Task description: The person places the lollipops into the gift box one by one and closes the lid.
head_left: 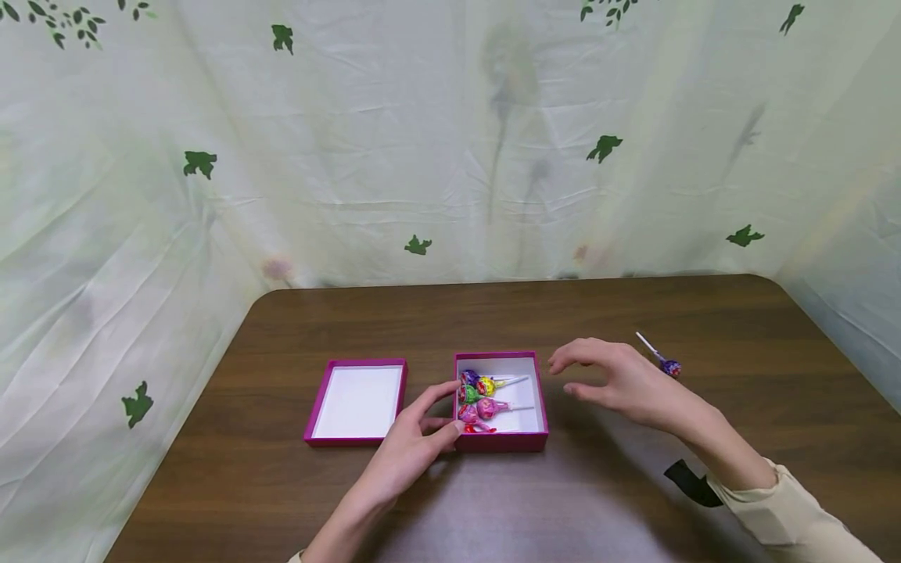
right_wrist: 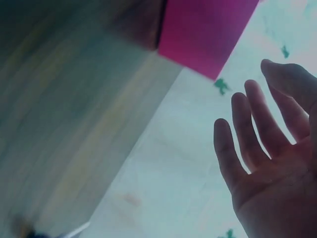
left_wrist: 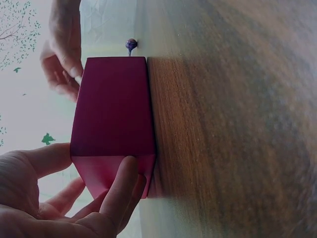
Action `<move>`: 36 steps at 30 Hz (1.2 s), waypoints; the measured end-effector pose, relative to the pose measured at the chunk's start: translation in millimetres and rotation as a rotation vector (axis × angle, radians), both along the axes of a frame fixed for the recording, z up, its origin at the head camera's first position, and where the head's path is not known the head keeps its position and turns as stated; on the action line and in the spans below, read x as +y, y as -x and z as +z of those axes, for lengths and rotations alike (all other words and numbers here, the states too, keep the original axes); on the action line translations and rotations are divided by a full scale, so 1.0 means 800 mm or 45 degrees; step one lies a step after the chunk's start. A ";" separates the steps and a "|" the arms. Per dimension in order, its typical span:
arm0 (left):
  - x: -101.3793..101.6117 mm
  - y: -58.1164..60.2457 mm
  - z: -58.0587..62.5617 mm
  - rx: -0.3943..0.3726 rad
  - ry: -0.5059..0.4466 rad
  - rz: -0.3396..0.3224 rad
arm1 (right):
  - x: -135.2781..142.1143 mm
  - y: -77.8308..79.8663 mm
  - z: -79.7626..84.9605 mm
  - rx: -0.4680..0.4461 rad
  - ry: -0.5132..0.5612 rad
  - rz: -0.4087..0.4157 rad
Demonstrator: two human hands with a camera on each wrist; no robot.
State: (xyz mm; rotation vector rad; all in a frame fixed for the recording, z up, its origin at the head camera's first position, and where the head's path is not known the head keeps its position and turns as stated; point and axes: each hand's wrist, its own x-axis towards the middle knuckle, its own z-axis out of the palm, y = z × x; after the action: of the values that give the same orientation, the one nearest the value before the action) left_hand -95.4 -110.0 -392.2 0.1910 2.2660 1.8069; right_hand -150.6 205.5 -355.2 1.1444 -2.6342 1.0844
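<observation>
An open magenta box with a white inside stands on the table. Several wrapped lollipops lie in its left half, among them a yellow one, a green one and a pink one. My left hand holds the box by its left end, thumb at the near top corner and fingers against the side. To the right of the box, my right hand hovers with fingers loosely bent and nothing in it. Beyond that hand lies a purple-wrapped lollipop, its white stick pointing away.
Left of the box lies a magenta-edged lid, white inside up. A black patch is on the table beside the right sleeve. A pale leaf-printed curtain hangs behind the brown table.
</observation>
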 end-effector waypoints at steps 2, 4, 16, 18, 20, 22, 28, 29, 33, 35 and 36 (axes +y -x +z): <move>0.000 0.000 0.000 0.003 -0.003 -0.003 | 0.011 -0.001 -0.001 -0.010 -0.009 -0.016; 0.000 0.000 0.000 0.005 -0.007 -0.007 | 0.022 -0.002 -0.003 -0.020 -0.021 -0.038; 0.001 0.002 0.001 0.007 0.000 -0.013 | 0.085 -0.003 -0.005 0.010 -0.109 -0.059; 0.001 0.002 0.001 0.006 0.003 -0.012 | 0.096 -0.002 -0.005 0.015 -0.134 -0.083; 0.001 0.002 0.001 0.006 0.007 -0.011 | 0.107 -0.001 -0.005 0.007 -0.161 -0.130; 0.001 0.002 0.001 0.004 0.009 -0.010 | 0.120 0.002 -0.006 -0.020 -0.188 -0.185; 0.000 0.001 -0.001 -0.005 0.000 -0.011 | 0.150 0.013 -0.008 -0.093 -0.295 -0.291; -0.001 0.001 -0.001 -0.004 -0.001 -0.011 | 0.153 0.014 -0.009 -0.109 -0.302 -0.297; -0.001 0.001 -0.001 -0.002 0.007 -0.009 | 0.163 0.023 -0.015 -0.147 -0.316 -0.293; -0.001 0.001 0.000 -0.003 0.011 -0.008 | 0.166 0.028 -0.018 -0.158 -0.311 -0.280; -0.001 0.001 0.000 -0.005 0.013 -0.008 | 0.167 0.030 -0.020 -0.166 -0.309 -0.270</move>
State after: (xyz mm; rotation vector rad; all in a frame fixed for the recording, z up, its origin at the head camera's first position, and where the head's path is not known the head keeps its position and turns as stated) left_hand -96.1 -111.0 -392.3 0.1923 2.2697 1.7905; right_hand -174.5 339.4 -371.3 0.8250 -2.9713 0.8466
